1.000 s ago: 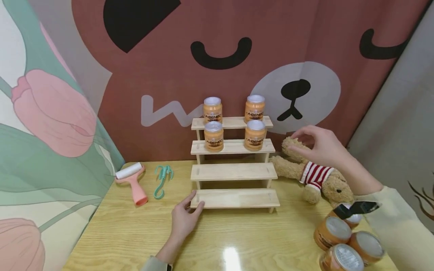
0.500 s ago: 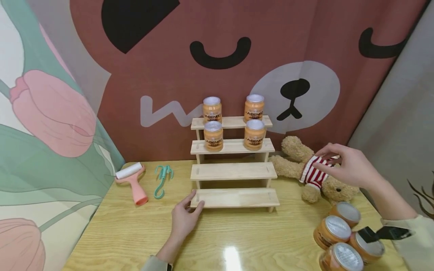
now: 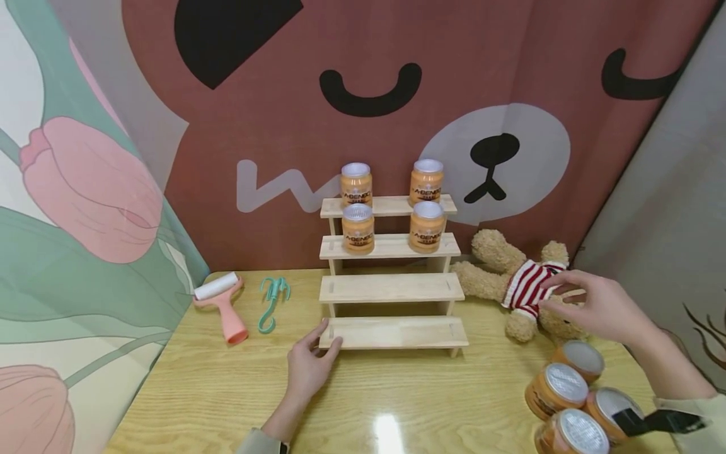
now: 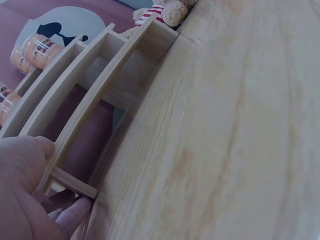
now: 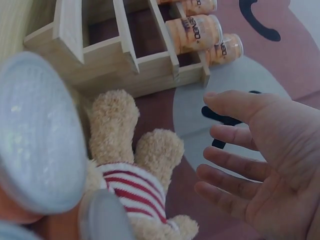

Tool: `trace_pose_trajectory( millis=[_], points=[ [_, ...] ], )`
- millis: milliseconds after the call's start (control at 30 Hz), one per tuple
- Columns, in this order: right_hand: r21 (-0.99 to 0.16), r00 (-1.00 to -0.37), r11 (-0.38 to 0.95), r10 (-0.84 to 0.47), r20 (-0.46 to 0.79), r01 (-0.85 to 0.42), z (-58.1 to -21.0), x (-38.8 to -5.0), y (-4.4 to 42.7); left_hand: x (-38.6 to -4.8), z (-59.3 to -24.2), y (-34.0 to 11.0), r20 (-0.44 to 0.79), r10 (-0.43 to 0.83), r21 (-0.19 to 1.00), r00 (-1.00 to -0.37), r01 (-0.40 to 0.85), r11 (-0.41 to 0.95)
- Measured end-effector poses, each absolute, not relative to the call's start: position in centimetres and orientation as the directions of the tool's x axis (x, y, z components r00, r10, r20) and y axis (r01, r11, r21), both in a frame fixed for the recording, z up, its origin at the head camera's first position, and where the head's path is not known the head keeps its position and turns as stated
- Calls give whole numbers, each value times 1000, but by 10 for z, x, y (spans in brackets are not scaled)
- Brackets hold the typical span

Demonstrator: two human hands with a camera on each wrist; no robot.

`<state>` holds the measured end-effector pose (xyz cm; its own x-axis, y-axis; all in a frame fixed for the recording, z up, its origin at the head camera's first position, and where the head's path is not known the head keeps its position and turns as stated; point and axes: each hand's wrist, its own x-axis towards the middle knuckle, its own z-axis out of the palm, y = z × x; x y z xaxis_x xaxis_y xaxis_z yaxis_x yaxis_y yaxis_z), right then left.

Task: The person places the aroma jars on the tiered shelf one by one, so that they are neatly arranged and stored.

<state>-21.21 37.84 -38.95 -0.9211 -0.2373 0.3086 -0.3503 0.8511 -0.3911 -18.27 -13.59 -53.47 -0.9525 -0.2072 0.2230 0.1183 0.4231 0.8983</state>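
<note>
Four-tier wooden stand (image 3: 392, 287) stood centre: stiff, probably light; an end seemed the surest hold. Plush bear (image 3: 527, 287) lay just right of it: soft, likely light, torso best for grasping. Left hand (image 3: 309, 367) gripped the lowest tier's left end; right hand (image 3: 604, 306) hung empty near the bear, fingers loosely bent. Loose jars (image 3: 566, 383), near right: rigid, perhaps slick; best taken round the sides.

Four jars (image 3: 426, 234) on the shelf (image 3: 391, 287)

Orange jars (image 3: 426, 234), pale tan stand (image 3: 391, 287), light-brown bear (image 3: 482, 281) in red-and-white striped shirt (image 3: 524, 287)
</note>
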Motion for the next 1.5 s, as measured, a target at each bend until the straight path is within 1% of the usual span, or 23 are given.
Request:
trace_pose_trajectory(
  millis=[167, 400, 633, 800, 867, 1000, 1167, 1267, 1500],
  points=[
    [-403, -919, 842, -241, 313, -358, -398, -208, 385, -183, -537, -136, 225, -205, 898, -952, 122, 423],
    [-415, -929, 839, -260, 263, -352, -412, -202, 393, -183, -537, -137, 221, -204, 899, -954, 119, 421],
    [-363, -916, 849, -298, 270, -384, -423, -199, 405, -184, -538, -137, 220, -202, 899, -954, 118, 422],
    [-332, -936, 876, -317, 150, -350, -429, -195, 412, -183, -537, -137, 220, -211, 900, -952, 115, 420],
    [-345, -942, 877, -326, 84, -335, -431, -193, 413, -183, -537, -136, 221, -213, 901, -952, 115, 419],
    [-372, -931, 866, -365, -17, -333, -431, -194, 417, -183, -537, -136, 222, -213, 900, -952, 115, 421],
    [-401, -899, 857, -411, -149, -325, -426, -197, 424, -183, -537, -136, 219, -214, 902, -952, 114, 415],
    [-396, -891, 861, -415, -184, -319, -424, -197, 426, -184, -537, -137, 223, -212, 901, -952, 118, 417],
    [-359, -899, 888, -380, -219, -288, -417, -195, 423, -184, -537, -137, 226, -197, 898, -954, 126, 422]
  ],
)
